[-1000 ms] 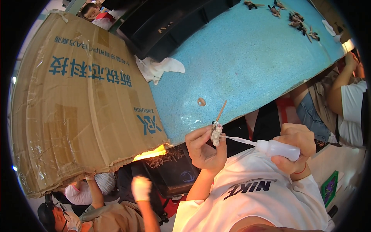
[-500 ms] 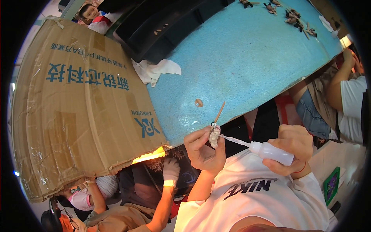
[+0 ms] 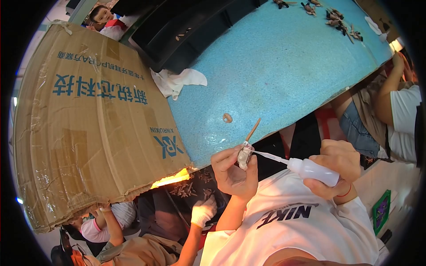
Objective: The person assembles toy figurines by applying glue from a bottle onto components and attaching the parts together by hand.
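Between its fingertips my left hand (image 3: 234, 173) pinches a small pale figurine (image 3: 244, 156) with a thin brown stick (image 3: 253, 129) rising from its top. My right hand (image 3: 336, 170) wraps round a translucent white squeeze bottle (image 3: 314, 172), tilted so that its long narrow nozzle points left. The nozzle's tip meets or nearly meets the figurine's side; contact is too small to tell. Beyond my left hand, a small brown ring-shaped piece (image 3: 227, 118) lies on the blue table covering (image 3: 284, 71).
A large cardboard sheet (image 3: 102, 111) covers the left side. Black trays (image 3: 177, 40) and a white cloth (image 3: 177, 82) lie behind. Several small brown-and-black figures (image 3: 339, 24) rest at the far right. A co-worker's gloved hand (image 3: 204, 211) is near small brown pieces at lower left.
The figurine has turned slightly in my left hand, and its stick leans a little further right. The bottle has shifted only slightly. The co-worker's gloved hand has moved down and right.
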Demonstrator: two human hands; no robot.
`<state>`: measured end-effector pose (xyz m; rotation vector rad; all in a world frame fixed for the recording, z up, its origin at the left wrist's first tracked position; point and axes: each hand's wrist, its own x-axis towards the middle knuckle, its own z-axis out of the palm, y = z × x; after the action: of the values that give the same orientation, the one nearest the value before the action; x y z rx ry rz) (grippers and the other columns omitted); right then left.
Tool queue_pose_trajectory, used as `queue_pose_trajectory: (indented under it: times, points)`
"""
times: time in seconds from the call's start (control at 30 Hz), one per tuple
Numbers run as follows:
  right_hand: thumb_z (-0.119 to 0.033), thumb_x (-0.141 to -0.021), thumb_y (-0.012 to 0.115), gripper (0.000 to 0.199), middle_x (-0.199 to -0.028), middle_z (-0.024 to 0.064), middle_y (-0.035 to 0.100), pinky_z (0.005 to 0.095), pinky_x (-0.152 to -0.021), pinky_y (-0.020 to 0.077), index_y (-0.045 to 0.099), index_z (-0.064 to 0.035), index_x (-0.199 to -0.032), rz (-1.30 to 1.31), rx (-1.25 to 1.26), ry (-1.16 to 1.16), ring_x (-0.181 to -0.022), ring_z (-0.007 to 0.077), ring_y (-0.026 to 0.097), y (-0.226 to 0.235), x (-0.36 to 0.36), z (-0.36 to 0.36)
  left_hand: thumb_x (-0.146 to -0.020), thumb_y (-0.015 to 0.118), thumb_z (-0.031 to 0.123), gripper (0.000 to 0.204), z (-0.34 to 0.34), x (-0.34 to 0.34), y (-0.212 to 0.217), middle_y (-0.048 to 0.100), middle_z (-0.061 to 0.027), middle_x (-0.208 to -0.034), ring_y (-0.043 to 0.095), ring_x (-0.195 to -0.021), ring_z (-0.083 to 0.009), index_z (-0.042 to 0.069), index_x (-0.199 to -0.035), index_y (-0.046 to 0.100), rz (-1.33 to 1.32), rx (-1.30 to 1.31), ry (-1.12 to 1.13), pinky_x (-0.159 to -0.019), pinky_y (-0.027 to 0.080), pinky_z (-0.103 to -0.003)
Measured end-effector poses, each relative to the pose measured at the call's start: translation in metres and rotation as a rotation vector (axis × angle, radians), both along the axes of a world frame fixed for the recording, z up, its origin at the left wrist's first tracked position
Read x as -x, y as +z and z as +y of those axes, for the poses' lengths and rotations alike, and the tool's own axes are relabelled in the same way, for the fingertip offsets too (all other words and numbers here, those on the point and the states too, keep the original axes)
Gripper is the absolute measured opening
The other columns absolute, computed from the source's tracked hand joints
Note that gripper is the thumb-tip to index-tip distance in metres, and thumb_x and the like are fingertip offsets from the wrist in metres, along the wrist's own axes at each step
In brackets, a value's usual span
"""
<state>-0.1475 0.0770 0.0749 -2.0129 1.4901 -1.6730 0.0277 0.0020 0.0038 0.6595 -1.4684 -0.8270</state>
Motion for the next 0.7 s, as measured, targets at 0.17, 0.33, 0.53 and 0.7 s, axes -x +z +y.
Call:
queue_pose_trajectory:
  times: [0.17,0.33,0.53,0.7]
  points:
    - [-0.012,-0.056,0.078,0.033,-0.050,0.0045,0.046,0.0252,-0.034,0.0237,0.059,0.0031,-0.078,-0.012,0.008,0.014,-0.036,0.0151,0.036,-0.0037,-0.0008,-0.0004,-0.070,0.066,-0.010,0.037,-0.0007,0.0008,-0.0011,0.049,-0.0153,-0.099,0.058,-0.088,-0.0230,0.001,-0.102,0.051,0.000,0.005,-0.017,-0.076,0.051,-0.031]
    - [-0.013,-0.056,0.078,0.032,-0.050,0.0046,0.046,0.0250,-0.034,0.0239,0.059,0.0030,-0.077,0.001,0.008,0.011,-0.036,0.0150,0.036,-0.0013,0.0001,0.0003,-0.070,0.065,-0.011,0.037,-0.0015,0.0013,-0.0036,0.049,-0.0159,-0.099,0.058,-0.087,-0.0235,0.000,-0.103,0.050,0.052,-0.031,-0.053,-0.075,0.052,-0.031]
    - [-0.014,-0.058,0.077,0.030,-0.050,0.0042,0.046,0.0247,-0.034,0.0245,0.060,0.0019,-0.077,-0.021,0.004,0.032,-0.036,0.0151,0.036,-0.0018,-0.0009,0.0028,-0.071,0.063,-0.013,0.035,-0.0015,0.0054,-0.0012,0.049,-0.0167,-0.100,0.060,-0.082,-0.0229,-0.002,-0.101,0.049,0.079,-0.051,-0.073,-0.071,0.053,-0.030]
    - [-0.016,-0.059,0.079,0.031,-0.050,0.0035,0.045,0.0244,-0.034,0.0242,0.060,0.0011,-0.077,-0.019,-0.003,0.077,-0.036,0.0145,0.036,-0.0037,-0.0045,0.0025,-0.070,0.063,-0.014,0.035,-0.0010,0.0055,-0.0032,0.049,-0.0164,-0.100,0.059,-0.081,-0.0216,-0.002,-0.101,0.050,0.102,-0.060,-0.076,-0.070,0.053,-0.030]
